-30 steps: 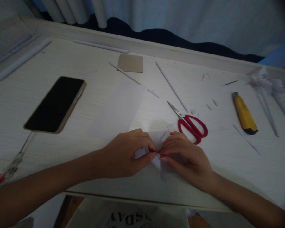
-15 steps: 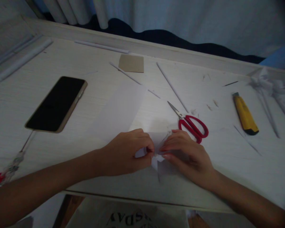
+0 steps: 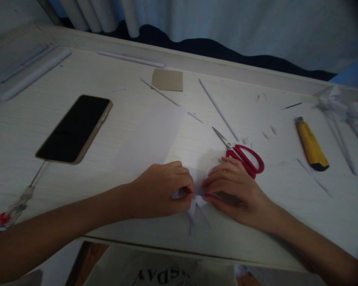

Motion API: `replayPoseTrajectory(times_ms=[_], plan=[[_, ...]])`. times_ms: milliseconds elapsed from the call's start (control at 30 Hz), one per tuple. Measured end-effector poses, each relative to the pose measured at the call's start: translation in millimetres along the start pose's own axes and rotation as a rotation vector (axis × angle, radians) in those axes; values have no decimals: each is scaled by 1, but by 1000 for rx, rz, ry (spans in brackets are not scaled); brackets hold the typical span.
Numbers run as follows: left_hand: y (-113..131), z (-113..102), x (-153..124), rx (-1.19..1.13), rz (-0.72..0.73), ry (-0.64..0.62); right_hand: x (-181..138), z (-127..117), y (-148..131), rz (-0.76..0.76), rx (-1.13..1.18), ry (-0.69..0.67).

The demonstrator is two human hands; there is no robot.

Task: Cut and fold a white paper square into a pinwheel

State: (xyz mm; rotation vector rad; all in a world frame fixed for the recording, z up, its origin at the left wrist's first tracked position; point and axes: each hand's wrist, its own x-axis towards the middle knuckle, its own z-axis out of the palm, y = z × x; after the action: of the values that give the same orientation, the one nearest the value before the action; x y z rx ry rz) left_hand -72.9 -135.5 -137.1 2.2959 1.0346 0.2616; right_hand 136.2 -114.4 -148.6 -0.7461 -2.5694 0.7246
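Observation:
My left hand and my right hand meet near the front edge of the pale wooden table. Both pinch a small folded piece of white paper, fingertips pressed on its creases. Part of the paper pokes out below the fingers; the rest is hidden under my hands. A larger white paper strip lies flat just behind my left hand. Red-handled scissors lie right behind my right hand, nearly touching its fingers.
A black phone with a charm strap lies at the left. A yellow utility knife is at the right, with rolled paper sticks beyond it. Thin paper rods and a cardboard square lie farther back.
My hands have pressed the folded paper lower and flatter onto the table, and my right hand's fingers now lie more spread over it. The view shifted slightly.

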Motion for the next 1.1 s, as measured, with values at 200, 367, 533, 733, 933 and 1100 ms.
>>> replayPoseTrajectory(times_ms=[200,367,533,733,933,1100], plan=[[0,-6,-2,-30,4,40,1,0,-1,23,3,-24],[4,-11,-5,-64,-36,48,0,0,-3,19,0,-12],[8,-7,-7,-66,-69,25,1,2,-9,33,-5,14],[8,-5,-6,-47,-72,21,1,4,-13,26,5,2],[7,-5,-6,-43,-64,-32,0,2,-12,38,13,-15],[7,-7,-6,-62,-72,-69,1,-6,-6,87,32,92]])
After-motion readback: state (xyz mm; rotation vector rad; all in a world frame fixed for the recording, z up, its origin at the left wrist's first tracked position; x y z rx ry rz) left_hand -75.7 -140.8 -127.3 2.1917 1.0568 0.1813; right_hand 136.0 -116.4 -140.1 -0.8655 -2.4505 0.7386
